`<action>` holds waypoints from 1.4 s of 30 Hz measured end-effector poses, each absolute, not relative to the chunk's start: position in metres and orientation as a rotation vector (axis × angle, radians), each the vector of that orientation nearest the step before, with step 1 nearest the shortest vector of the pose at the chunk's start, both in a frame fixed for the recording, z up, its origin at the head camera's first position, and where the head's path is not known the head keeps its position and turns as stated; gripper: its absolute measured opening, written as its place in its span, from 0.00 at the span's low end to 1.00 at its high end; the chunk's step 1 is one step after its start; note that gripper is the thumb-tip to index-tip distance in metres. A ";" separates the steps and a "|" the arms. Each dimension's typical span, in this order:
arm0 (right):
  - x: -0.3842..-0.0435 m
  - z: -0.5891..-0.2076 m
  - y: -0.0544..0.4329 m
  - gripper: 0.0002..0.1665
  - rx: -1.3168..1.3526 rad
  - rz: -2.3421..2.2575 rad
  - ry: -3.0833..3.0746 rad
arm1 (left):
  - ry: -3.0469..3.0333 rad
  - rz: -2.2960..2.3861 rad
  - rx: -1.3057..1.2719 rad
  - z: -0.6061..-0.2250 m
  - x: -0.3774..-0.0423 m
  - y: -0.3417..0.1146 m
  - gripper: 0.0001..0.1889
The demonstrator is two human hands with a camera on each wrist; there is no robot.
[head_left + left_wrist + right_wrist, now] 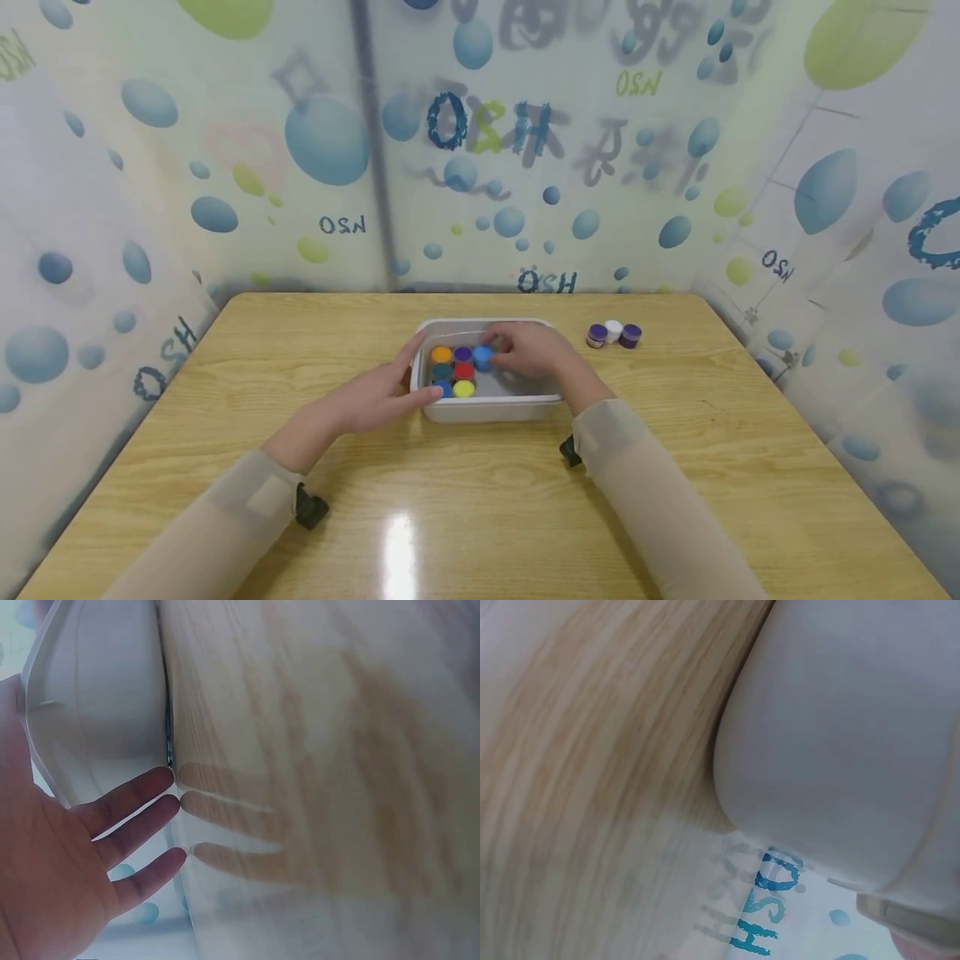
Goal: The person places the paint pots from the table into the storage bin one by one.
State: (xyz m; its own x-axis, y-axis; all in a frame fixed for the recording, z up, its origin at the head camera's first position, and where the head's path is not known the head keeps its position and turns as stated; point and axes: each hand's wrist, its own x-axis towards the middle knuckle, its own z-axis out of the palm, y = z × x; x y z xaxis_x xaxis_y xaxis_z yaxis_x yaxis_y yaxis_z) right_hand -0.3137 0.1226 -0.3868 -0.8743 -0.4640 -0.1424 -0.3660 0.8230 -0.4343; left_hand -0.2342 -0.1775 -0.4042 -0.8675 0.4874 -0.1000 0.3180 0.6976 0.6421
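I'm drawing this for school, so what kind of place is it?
It looks like a curtained-off indoor work spot: a wood-grain table, printed sheets on three sides, and a white tub of small colourful pots.

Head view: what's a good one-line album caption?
Right fingers grip a blue pot inside a white tub; left fingers rest at its edge; three pots sit outside.

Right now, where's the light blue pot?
In the head view, the light blue pot is inside the white tub, pinched by the right hand, just right of a purple-topped pot.
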 end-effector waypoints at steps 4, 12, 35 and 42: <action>-0.313 -0.386 0.122 0.18 -0.617 -0.611 2.752 | 2.648 0.923 0.629 -0.404 -0.233 -0.178 0.56; -0.313 -0.385 0.121 0.18 -0.614 -0.629 2.742 | 2.651 0.922 0.623 -0.404 -0.234 -0.179 0.56; -0.304 -0.382 0.129 0.17 -0.755 -0.831 2.833 | 2.663 0.908 0.607 -0.406 -0.235 -0.178 0.57; -0.296 -0.374 0.140 0.18 -0.778 -0.961 2.869 | 2.666 0.898 0.607 -0.405 -0.234 -0.177 0.57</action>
